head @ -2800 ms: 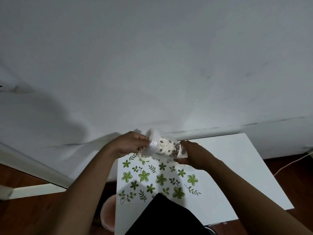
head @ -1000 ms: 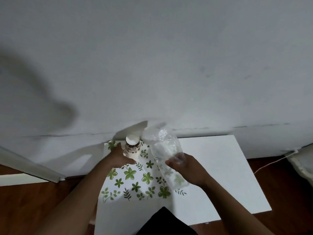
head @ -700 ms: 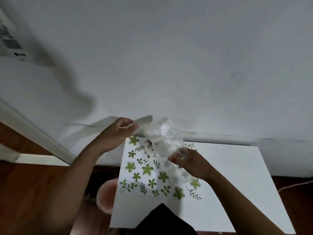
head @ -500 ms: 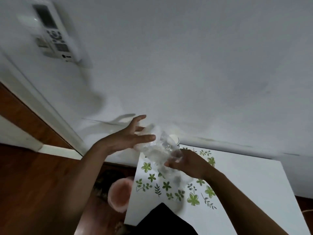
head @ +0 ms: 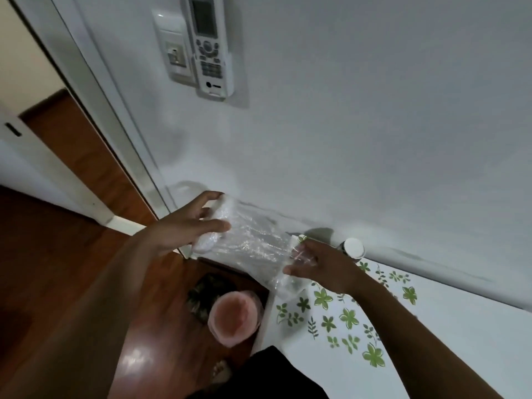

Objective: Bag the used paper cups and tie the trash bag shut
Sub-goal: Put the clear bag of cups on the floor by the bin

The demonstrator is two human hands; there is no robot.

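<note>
A clear plastic bag (head: 253, 243) is stretched sideways in the air between my hands, over the left edge of the table. My left hand (head: 184, 228) holds its left end, thumb in front and fingers behind the crumpled plastic. My right hand (head: 316, 264) pinches the bag's right side. I cannot tell whether anything is inside the bag. One patterned paper cup (head: 352, 249) stands on the table against the wall, just right of my right hand and partly hidden by it.
The white table (head: 460, 341) with green flower prints runs to the right. A pink bin (head: 234, 318) stands on the wooden floor beside the table, below the bag. A remote control (head: 210, 44) hangs on the wall, with a door frame (head: 109, 116) at left.
The view has swung left and down. My left hand let go of the cup, which stays on the table, and moved to take the bag's left end; the bag is now pulled out sideways.
</note>
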